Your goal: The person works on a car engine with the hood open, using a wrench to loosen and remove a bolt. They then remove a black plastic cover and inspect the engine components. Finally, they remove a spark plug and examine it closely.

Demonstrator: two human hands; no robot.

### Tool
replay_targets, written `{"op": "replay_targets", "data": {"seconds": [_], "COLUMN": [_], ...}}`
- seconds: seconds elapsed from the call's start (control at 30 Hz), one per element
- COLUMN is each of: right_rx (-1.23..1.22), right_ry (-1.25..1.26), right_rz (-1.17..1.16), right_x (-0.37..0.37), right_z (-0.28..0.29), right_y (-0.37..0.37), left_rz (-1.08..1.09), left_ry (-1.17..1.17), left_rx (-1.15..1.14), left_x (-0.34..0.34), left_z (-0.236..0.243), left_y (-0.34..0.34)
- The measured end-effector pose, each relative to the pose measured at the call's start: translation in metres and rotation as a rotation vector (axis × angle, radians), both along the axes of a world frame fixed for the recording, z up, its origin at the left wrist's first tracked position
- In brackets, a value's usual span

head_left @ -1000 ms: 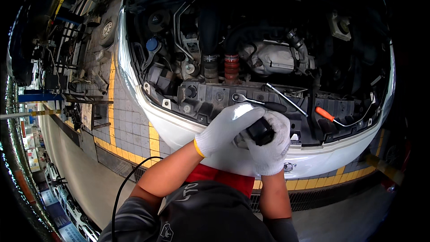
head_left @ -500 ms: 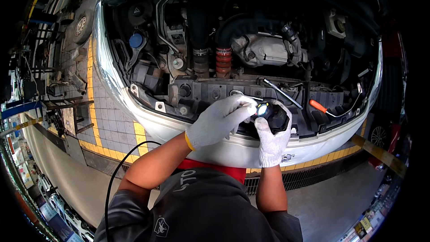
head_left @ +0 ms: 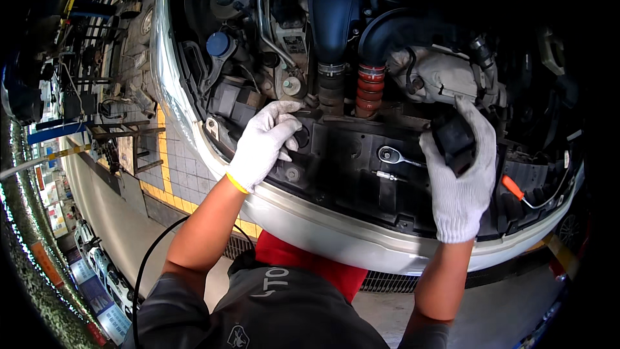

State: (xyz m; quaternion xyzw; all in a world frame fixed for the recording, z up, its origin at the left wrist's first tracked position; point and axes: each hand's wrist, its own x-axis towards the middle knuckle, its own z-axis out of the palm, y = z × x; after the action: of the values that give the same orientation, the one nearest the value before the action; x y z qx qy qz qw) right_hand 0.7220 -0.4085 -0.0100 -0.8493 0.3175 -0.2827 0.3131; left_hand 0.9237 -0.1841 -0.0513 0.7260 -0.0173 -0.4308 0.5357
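Note:
In white knit gloves, my left hand (head_left: 265, 142) hovers at or rests on the left part of the black front trim (head_left: 336, 168), thumb and fingers bent but apart, with nothing visible held. My right hand (head_left: 465, 181) grips a black boxy part (head_left: 452, 136), thumb and fingers around its sides, at the trim's right. Between my hands lie a ratchet (head_left: 397, 156) and a small pale silvery piece (head_left: 387, 175). An orange-handled hooked tool (head_left: 515, 187) lies right of my right hand.
The open engine bay holds a red ribbed hose (head_left: 369, 94), silver heat shield (head_left: 439, 77) and blue cap (head_left: 218, 44). The white bumper (head_left: 336, 245) forms the near edge. Metal racks (head_left: 110, 129) and yellow floor lines (head_left: 161, 168) are at left; a black cable hangs by my left arm.
My hands have separated: the left went leftward, its fingers looser; the right moved rightward, still gripping the black part. The lit spot on the part is out of sight. The view has shifted.

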Motion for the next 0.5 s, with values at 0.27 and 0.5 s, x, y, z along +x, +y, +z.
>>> {"op": "replay_targets", "data": {"seconds": [0.27, 0.5], "right_rx": [0.238, 0.134], "right_ry": [0.163, 0.242], "right_rz": [0.225, 0.184], "right_x": [0.018, 0.077], "right_z": [-0.02, -0.018], "right_y": [0.076, 0.097], "left_rz": [-0.015, -0.083], "left_ry": [-0.258, -0.116], "left_rx": [0.105, 0.074], "left_x": [0.002, 0.032], "left_z": [0.005, 0.01], "left_y": [0.017, 0.05]}}
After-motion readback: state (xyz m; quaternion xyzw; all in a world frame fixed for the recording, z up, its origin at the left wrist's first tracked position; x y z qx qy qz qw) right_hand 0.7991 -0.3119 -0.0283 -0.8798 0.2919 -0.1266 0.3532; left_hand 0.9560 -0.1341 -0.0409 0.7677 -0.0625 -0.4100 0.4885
